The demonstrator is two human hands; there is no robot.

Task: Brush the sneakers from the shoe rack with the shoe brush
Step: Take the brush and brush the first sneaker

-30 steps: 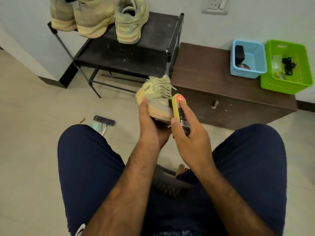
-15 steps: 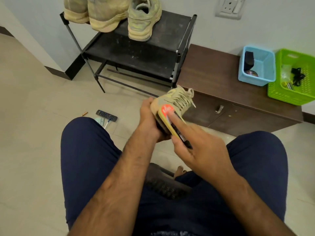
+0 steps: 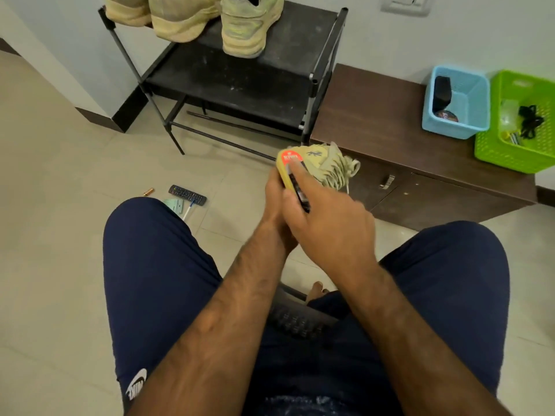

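Further sneakers [image 3: 243, 28] stood on the shoe rack [image 3: 240, 82]. Just before its right end, the left hand [image 3: 274, 202] gripped one sneaker [image 3: 330, 166]. The right hand [image 3: 330, 226] clasped the shoe brush [image 3: 284, 172] against its side. Brushing was judged under way; the next move calls for turning it to unbrushed faces.

A low brown cabinet [image 3: 375, 115] is set against the wall. Two baskets are kept on its top, just beside each other. A black block [image 3: 441, 91] is kept in the blue basket [image 3: 450, 130], and a black cord [image 3: 530, 120] in the green basket [image 3: 504, 157]. A black remote [image 3: 186, 194] and a small battery [image 3: 148, 191] are left on the tiled floor. A socket [image 3: 404, 3] is fixed to the wall.
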